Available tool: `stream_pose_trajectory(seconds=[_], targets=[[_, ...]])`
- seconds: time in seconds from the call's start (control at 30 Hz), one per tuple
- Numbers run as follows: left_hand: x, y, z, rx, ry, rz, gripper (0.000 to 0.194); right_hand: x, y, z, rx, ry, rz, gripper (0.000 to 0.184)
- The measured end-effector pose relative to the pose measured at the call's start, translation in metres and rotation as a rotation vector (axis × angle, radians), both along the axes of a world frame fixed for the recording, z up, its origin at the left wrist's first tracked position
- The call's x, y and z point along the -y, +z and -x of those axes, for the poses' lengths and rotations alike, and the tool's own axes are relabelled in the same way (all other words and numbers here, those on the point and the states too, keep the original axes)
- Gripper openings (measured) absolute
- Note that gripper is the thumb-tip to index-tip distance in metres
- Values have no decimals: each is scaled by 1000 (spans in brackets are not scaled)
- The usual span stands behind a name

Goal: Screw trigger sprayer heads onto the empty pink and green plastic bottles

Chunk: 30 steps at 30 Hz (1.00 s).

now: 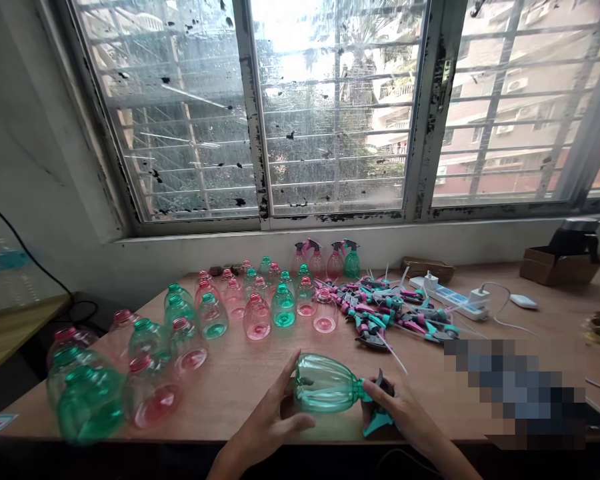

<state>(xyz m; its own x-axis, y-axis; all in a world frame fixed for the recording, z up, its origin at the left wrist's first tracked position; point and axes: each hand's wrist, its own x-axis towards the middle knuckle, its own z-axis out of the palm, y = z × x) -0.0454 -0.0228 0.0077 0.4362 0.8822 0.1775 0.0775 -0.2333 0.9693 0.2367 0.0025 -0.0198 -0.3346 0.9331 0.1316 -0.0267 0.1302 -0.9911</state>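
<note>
A clear green spray bottle lies sideways in the air above the table's front edge, its base to the left and its neck to the right. My left hand is closed around the base end, thumb below and fingers behind it. At the neck, my right hand is closed on a black and teal trigger spray head. The head meets the bottle's neck; whether it is threaded on I cannot tell. Part of the head is hidden by my right fingers.
Several open pink and green bottles stand on the left of the table. A heap of trigger heads lies behind my hands. Several bottles with heads line the wall near a power strip. A pixelated patch covers the right side.
</note>
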Motion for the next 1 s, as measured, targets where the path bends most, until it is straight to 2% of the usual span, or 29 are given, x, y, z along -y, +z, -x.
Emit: stream_pose_trajectory(seconds=[0.1,0.17,0.4,0.53,0.67,0.83,1.0], targets=[[-1,3,2,-39,62,-57,70,-2,-4,-1,-4,-1,28,48],[-2,5,3,-62,89,-66,65,-2,-5,-1,-12,5,33,49],[1,6,1,18,-16,55,81,4,9,2,-43,-18,89,53],[1,0,1,38,-15,46,80,8,14,2,-43,-19,103,54],[-1,-1,-1,104,13,40,91,7,13,2,-19,-7,89,55],[-1,5,-4,81,-10,85,87,7,14,1,13,-6,64,56],[1,0,-4,81,23,58,87,8,16,1,40,-21,43,56]])
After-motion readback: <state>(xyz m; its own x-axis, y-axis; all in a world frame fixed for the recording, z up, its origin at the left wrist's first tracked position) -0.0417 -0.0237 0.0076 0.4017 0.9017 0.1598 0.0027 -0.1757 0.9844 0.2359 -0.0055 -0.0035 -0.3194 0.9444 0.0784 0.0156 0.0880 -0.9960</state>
